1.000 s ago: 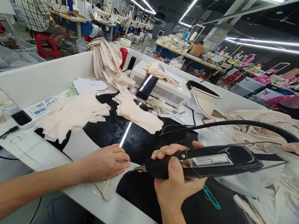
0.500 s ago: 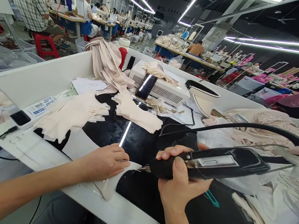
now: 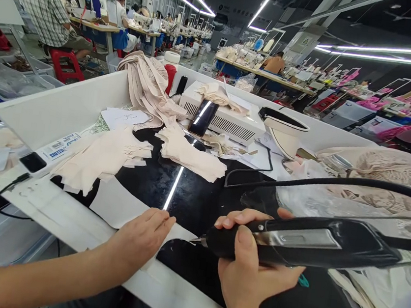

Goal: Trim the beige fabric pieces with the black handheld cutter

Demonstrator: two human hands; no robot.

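My right hand is wrapped round a black corded handheld cutter, thumb on top. Its thin metal tip points left and meets the right end of a white sheet on the glossy black work surface. With fingers bunched together, my left hand grips that sheet near its front edge and hides part of it. Beyond the hands lie two stacks of cut beige fabric, the left stack and the middle stack.
A phone leans on a white vented box. The black cable arches across the right side, over plastic and lace fabric. A turquoise clip lies beside my right wrist. Several people sit at sewing machines beyond the white table wall.
My left hand has drawn slightly left and its fingers have bunched up from lying flatter. The cutter has shifted slightly, its tip still at the sheet. The view has tilted a little.
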